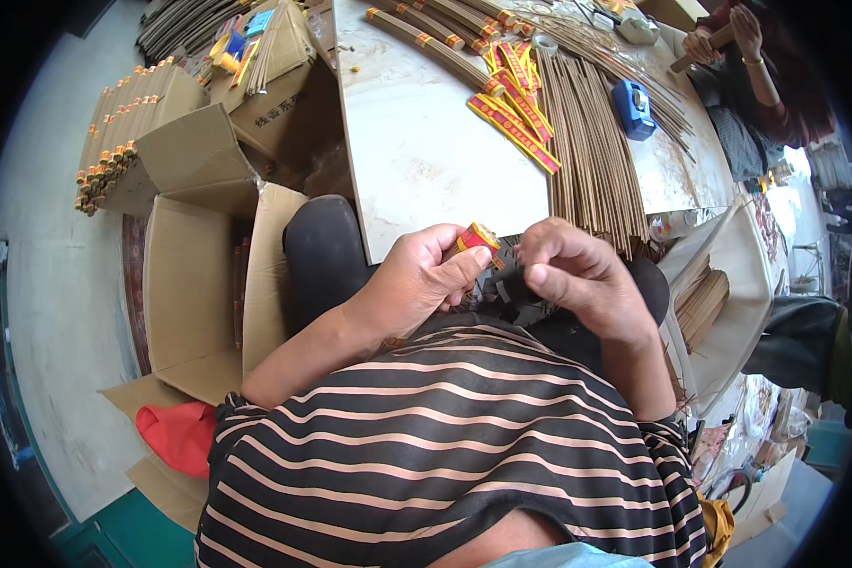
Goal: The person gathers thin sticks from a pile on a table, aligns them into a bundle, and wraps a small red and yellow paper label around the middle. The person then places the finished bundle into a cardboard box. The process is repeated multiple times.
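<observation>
My left hand point(421, 279) grips the end of a bundle of thin brown sticks wrapped in a red and yellow paper band point(476, 238), held just below the near edge of the table. My right hand point(577, 275) is closed beside it, fingertips pinched near the bundle's end; whether it pinches anything I cannot tell. On the pale tabletop point(417, 142) lie loose red and yellow paper bands point(516, 118) and a spread of loose brown sticks point(592, 151). Finished banded bundles point(435, 43) lie at the table's far side.
An open cardboard box point(194, 284) stands on the floor at left, with stacked bundles point(123, 128) beyond it. A blue tape dispenser point(632, 107) sits among the sticks. Another person's hands point(729, 33) work at the far right corner. A red cloth point(180, 435) lies on the floor.
</observation>
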